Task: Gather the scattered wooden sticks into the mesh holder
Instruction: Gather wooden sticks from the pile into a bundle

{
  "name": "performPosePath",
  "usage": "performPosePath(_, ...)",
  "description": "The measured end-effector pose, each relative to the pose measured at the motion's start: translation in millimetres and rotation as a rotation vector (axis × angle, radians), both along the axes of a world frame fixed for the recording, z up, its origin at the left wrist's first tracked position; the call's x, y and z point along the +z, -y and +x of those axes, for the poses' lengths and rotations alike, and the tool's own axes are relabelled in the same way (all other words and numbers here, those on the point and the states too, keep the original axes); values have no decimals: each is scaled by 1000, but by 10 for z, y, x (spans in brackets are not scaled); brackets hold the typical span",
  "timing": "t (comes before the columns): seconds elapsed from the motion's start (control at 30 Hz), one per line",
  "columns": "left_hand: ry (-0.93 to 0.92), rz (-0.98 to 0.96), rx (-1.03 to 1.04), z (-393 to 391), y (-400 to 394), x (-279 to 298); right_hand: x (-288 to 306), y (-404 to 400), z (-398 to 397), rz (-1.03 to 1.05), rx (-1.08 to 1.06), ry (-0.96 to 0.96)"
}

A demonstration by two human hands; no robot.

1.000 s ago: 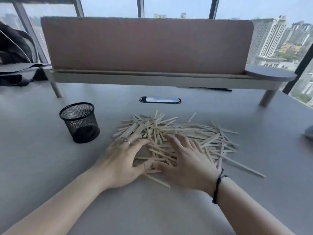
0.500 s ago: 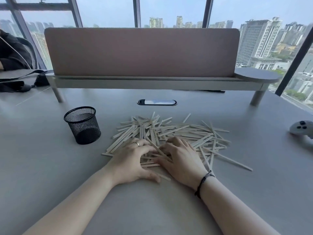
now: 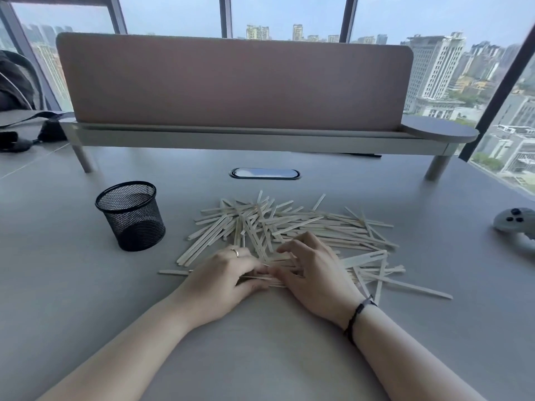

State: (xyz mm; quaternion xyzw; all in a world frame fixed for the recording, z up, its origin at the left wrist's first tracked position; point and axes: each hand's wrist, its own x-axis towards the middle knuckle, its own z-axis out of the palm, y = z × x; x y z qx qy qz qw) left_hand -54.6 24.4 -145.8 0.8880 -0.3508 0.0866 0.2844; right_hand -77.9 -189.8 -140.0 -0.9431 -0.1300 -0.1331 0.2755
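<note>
A grey table filled the view, with a pink divider panel standing on a raised shelf at twelve o'clock. The wooden sticks lay in a loose, criss-crossed pile at the centre of the table, none of them in the mesh holder, which stood upright at about ten o'clock from the pile and apart from it. Both hands rested on the pile's six o'clock edge, touching each other. The left hand, with a ring on one finger, had its fingers curled around a few sticks; the right hand, above a dark wristband, likewise curled over and pinched sticks. A grey controller sat at three o'clock, well apart from the pile, and a small oval cable port lay at twelve o'clock just beyond it.
</note>
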Motion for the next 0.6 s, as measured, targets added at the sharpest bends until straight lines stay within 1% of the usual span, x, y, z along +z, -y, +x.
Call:
performPosePath(0.23,38,-15,-11,12,-26,-9,47,29,-60,-39,10,14)
performPosePath(0.37,4,-34,5,31,-50,-12,32,55,-94,-138,25,-14)
performPosePath(0.5,-21,-16,8,27,-49,-44,23,84,-66,-182,10,-18)
performPosePath(0.6,68,-21,11,0,-38,-19,34,107,-63,-178,5,-22)
